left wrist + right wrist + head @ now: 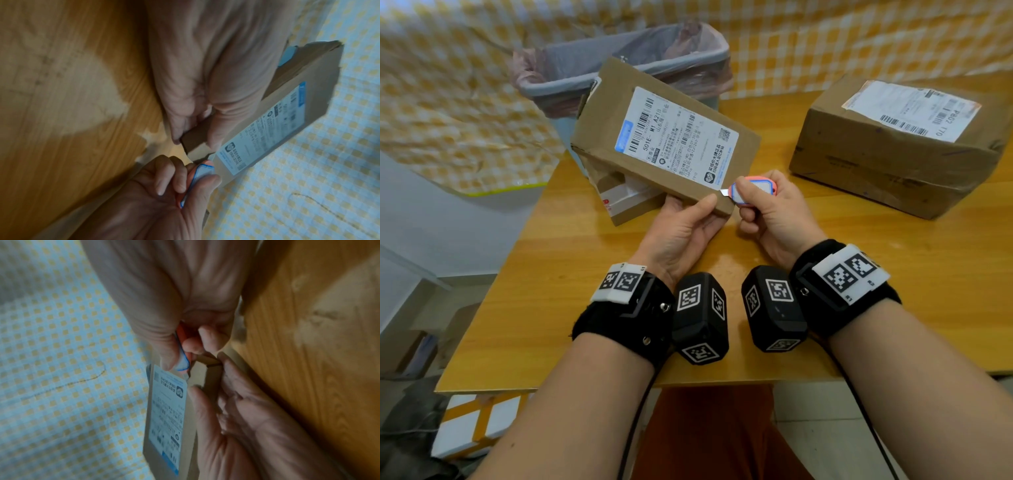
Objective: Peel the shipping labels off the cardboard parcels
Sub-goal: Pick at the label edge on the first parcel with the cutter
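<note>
My left hand (pixel 688 219) grips the near corner of a flat cardboard parcel (pixel 616 102) and tilts it up above the table. A white shipping label (pixel 674 137) covers most of its face. In my right hand (pixel 767 212) I pinch a small pink and white cutter (pixel 755 190). Its short blade points at the parcel's near edge, just below the label's corner. The left wrist view shows the same parcel (pixel 308 91), label (pixel 265 129) and cutter (pixel 200 172). A bigger brown parcel (pixel 887 161) with its own label (pixel 911 109) sits at the right.
A grey bin (pixel 619 65) lined with a pink bag stands behind the held parcel at the table's far edge. Another small box (pixel 619 198) lies on the wooden table (pixel 585 291) under the held parcel. A yellow checked cloth (pixel 465 102) hangs behind.
</note>
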